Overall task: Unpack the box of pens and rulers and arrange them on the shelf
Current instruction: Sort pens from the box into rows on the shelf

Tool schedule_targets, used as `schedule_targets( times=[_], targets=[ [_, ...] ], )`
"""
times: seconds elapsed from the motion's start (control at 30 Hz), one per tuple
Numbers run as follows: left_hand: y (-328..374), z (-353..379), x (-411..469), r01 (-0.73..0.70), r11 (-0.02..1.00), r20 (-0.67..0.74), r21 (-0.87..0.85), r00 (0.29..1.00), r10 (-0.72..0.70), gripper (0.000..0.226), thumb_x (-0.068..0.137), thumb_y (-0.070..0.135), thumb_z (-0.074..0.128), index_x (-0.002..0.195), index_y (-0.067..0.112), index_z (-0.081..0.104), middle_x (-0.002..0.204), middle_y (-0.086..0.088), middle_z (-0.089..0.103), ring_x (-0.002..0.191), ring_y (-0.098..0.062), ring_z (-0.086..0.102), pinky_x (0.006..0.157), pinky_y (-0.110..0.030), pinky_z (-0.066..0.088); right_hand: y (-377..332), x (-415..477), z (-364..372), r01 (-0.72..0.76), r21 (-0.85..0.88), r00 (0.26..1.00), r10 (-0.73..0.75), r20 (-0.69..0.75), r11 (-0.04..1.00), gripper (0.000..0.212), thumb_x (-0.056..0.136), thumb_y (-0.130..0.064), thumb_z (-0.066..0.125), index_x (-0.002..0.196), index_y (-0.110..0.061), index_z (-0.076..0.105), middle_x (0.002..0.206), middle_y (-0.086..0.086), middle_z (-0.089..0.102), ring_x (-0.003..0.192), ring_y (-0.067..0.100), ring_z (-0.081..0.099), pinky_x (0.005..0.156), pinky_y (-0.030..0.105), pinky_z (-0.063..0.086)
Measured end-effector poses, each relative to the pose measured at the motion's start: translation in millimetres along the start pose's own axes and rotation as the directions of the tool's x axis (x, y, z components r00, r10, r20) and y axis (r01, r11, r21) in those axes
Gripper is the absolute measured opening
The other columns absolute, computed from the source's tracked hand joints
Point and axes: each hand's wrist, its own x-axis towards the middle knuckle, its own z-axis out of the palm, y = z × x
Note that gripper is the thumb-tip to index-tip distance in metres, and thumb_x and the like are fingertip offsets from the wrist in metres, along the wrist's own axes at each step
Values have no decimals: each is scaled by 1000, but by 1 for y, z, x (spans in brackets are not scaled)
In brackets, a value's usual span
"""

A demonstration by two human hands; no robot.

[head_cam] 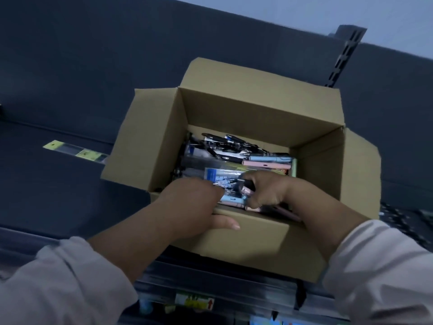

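Dark shelf (58,195), open cardboard box (257,109) on it, left hand (187,200) clasping box's near wall, right hand (269,191) inside gripping pens (246,189).

Your left hand (187,202): back up, reaching forward over near wall of box (234,240). Thumb lies straight along outside of that wall. Fingers (216,190) dip inside, tips hidden, so grip can't be told. Your right hand (267,191): just beside left, inside box, fingers curled round pens (246,190), pink one showing. Both forearms bare, angling in toward each other. Pale sleeves (58,277) bunched up both forearms. Hands close together, wrists apart.
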Motion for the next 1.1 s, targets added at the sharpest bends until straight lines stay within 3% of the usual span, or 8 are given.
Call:
schedule_targets(
  times=[0.23,0.3,0.43,0.63,0.73,0.83,1.0,1.1],
  targets=[
    [-3,0,0,-15,1000,3,-17,1000,15,83,60,91,17,94,24,52,80,8,49,73,-11,47,59,-30,33,7,-8,-8,63,225,996,-46,-82,972,29,84,-10,68,110,-22,59,114,6,63,97,21,59,82,27,47],
    [-3,0,1,-14,999,6,-34,1000,14,88,57,93,15,98,25,53,81,7,51,72,-10,48,59,-31,35,6,-11,-12,88,221,991,-62,-121,971,27,85,-13,68,103,-27,52,97,0,60,82,14,54,69,23,42],
    [-3,-2,0,-4,994,9,-107,1000,5,102,53,94,6,112,27,53,94,5,59,83,-13,55,73,-34,48,1,-17,-23,156,310,968,-84,-235,938,24,83,-12,70,96,-3,52,77,4,51,71,16,48,65,30,37],
    [1,-9,-1,20,984,-54,-177,998,-30,100,62,89,-1,113,23,54,99,3,59,88,-14,54,76,-35,47,-8,-30,-37,278,638,951,-112,-289,718,21,83,5,64,101,-4,57,103,30,61,105,43,61,97,53,47],
    [4,-15,2,64,946,-89,-317,991,-96,101,63,90,6,118,22,55,107,2,62,97,-15,56,83,-37,48,-10,-34,-42,343,724,933,-128,-336,598,21,84,10,60,98,-5,55,88,13,60,90,31,67,81,39,57],
    [9,-20,6,95,865,-95,-493,982,-162,96,61,87,18,123,23,53,113,3,62,99,-11,57,84,-33,49,-17,-41,-48,409,777,909,-138,-393,478,22,84,11,59,99,-5,55,80,3,57,71,10,63,63,24,54],
    [24,-28,22,193,514,94,-836,973,-212,110,58,83,57,147,27,26,146,6,42,129,-10,43,102,-32,39,-28,-49,-47,472,829,882,-161,-443,300,22,85,7,57,92,-14,60,77,1,59,76,15,60,74,29,52],
    [32,-34,32,176,355,113,-918,975,-192,91,58,72,69,133,29,40,128,15,55,111,7,53,91,-21,46,-34,-50,-44,465,882,882,-128,-453,80,20,83,4,58,93,-13,61,76,3,60,74,16,62,71,30,54]
  ],
)
